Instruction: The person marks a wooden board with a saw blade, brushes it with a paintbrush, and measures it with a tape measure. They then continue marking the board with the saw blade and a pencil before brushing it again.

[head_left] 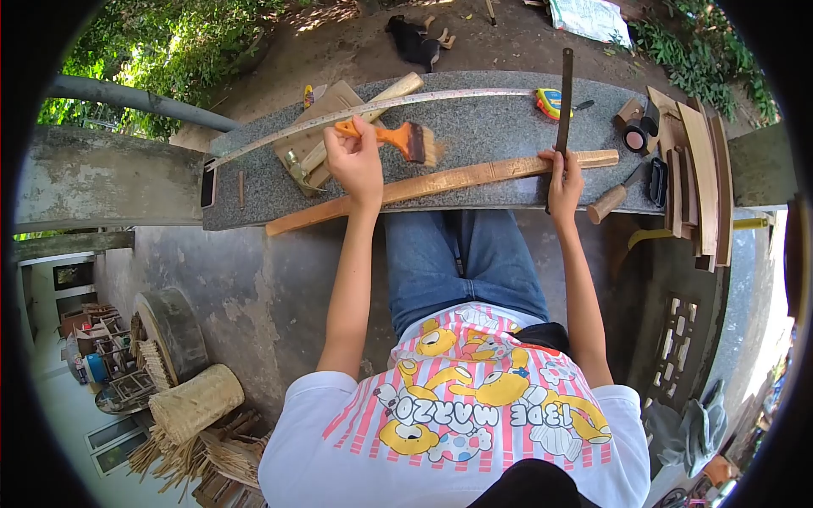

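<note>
My left hand (354,172) is closed around the orange handle of a paintbrush (410,142), whose pale bristles point right over the grey stone slab (500,127). A long strip of wood (457,179) lies along the slab's near edge, its left end sticking out past it. In my right hand (563,188) is a thin dark metal strip (566,93) with a hole at its far end. It stands across the wood strip near the right end, fingers right at the wood.
A tape measure (549,104) has its tape drawn out leftward across the slab. A wooden-handled tool (608,205) lies at the right, near stacked wood boards (699,169). A phone (208,184) sits at the left end. Beyond the slab, a dog (415,42) lies on the ground.
</note>
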Demonstrator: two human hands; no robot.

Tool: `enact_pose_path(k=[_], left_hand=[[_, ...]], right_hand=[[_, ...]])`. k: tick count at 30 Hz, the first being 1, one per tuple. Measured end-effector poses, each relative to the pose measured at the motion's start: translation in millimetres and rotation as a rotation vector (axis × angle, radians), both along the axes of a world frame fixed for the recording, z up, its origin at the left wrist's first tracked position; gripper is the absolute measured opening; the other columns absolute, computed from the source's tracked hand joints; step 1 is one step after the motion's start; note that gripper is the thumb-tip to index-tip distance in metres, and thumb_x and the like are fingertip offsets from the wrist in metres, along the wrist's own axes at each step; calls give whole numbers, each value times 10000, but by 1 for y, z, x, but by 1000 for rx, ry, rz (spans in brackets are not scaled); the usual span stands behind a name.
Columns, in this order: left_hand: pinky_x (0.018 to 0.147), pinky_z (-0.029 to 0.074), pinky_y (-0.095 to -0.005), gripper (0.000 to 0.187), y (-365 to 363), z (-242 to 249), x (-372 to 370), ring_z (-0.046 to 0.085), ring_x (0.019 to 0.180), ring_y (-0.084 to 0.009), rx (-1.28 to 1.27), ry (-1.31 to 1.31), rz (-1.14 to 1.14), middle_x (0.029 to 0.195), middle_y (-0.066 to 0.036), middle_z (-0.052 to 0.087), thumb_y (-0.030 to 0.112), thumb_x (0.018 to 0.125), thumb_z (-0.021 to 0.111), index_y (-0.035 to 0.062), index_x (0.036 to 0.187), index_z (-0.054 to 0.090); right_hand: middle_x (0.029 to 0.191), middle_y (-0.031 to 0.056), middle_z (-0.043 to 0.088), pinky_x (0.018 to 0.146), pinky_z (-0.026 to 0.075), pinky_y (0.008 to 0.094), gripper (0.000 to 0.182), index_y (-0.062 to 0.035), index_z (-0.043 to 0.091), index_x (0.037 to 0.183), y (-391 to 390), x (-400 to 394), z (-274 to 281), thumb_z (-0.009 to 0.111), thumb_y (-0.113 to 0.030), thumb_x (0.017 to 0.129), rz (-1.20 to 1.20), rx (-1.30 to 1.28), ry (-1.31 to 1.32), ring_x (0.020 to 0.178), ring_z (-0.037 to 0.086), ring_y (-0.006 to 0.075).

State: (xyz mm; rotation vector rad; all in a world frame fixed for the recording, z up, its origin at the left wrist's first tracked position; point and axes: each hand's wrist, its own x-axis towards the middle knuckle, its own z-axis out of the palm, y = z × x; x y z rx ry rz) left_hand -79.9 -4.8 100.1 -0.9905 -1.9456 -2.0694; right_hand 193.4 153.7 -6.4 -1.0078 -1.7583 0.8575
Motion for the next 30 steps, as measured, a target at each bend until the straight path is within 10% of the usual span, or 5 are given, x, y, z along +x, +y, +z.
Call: enact_pose_path(k=[7,20,30], left_hand=[[487,466,-248,277,68,-27,71,630,572,-62,-33,-7,-169,626,-54,619,75,927,698,28,797,459],[549,580,-238,164,11,4,15,651,660,-90,129,-116,-70,788,-73,645,44,983,609,-9,875,498],[500,484,-240,267,33,-45,33,651,576,-80,-112,77,-85,638,-63,648,78,932,694,35,800,466]], right_hand=[[968,93,758,896,485,336,244,17,617,1135,3,3,2,484,-176,1065,30,31,-18,949,695,207],[966,83,762,927,464,389,211,7,631,1092,2,0,-1,504,-157,1052,6,66,-7,962,682,270],[976,86,764,913,463,376,213,-6,635,1091,2,2,-3,496,-164,1057,23,59,35,965,686,251]])
